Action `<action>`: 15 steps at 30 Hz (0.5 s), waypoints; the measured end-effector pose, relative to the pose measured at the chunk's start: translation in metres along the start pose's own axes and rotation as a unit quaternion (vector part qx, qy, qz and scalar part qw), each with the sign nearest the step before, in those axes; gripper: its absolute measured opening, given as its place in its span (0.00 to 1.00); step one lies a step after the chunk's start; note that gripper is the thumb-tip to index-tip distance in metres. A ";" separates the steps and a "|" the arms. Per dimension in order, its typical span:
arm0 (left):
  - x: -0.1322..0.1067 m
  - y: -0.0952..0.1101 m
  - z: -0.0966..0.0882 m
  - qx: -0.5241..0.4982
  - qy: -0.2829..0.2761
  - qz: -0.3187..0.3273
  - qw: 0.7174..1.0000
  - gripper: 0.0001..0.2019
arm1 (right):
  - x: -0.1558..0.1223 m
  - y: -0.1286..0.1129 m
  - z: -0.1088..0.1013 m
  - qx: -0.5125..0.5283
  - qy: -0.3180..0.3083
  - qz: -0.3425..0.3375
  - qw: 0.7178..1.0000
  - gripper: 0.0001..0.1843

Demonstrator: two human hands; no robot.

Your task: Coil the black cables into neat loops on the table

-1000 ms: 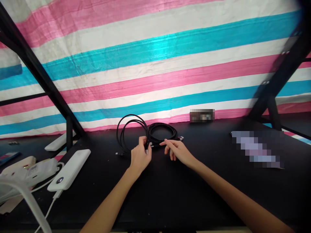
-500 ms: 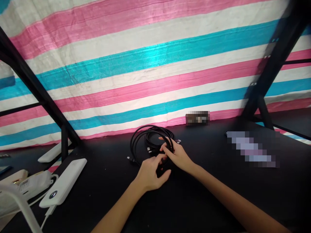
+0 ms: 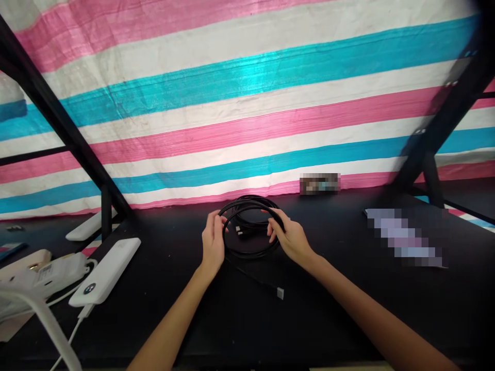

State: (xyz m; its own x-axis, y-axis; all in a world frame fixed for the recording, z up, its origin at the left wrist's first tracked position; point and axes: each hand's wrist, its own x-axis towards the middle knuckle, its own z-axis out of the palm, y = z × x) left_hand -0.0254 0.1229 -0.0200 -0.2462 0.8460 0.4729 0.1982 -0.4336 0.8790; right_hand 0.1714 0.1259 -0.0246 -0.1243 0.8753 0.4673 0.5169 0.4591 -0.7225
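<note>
A coiled black cable (image 3: 253, 254) forms a loop between my two hands above the black table (image 3: 240, 330). My left hand (image 3: 214, 239) is closed round the loop's left side, and my right hand (image 3: 289, 234) grips its right side. One cable end with a silver USB-type plug (image 3: 280, 293) trails below the loop toward me. Behind and partly inside the loop lies another black cable coil (image 3: 249, 225), with small light plugs (image 3: 238, 230) showing in its middle. My fingers hide parts of the held cable.
To the left lie a white power bank (image 3: 106, 273) with a cord, a white power strip (image 3: 62, 273) and a curved white tube (image 3: 42, 314). Blurred-out items (image 3: 320, 184) (image 3: 406, 238) sit at the back and right. Black frame posts (image 3: 73, 134) flank a striped sheet.
My left hand has moved from the loop's front to its left side. The held coil has separated from the other coil, and its plug end has swung to the front right.
</note>
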 end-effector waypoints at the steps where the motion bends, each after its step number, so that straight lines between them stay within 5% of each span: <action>1: 0.001 0.000 0.001 -0.058 -0.033 -0.073 0.995 0.21 | 0.000 0.000 0.000 -0.001 -0.001 -0.002 1.000 0.18; 5: 0.003 0.002 0.002 -0.212 -0.076 -0.225 0.948 0.19 | 0.000 0.002 0.000 0.012 -0.002 -0.003 1.000 0.18; 15: 0.007 0.008 -0.002 -0.324 -0.100 -0.330 0.881 0.17 | 0.003 0.003 0.006 0.173 0.023 0.055 0.983 0.24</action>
State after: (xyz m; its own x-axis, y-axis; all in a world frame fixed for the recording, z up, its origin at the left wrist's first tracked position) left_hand -0.0274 0.1247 -0.0097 0.0811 0.9898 -0.1172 -0.5251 0.1424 0.8391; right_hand 0.1678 0.1308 -0.0283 -0.0408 0.9184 0.3936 0.2048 0.3932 -0.8963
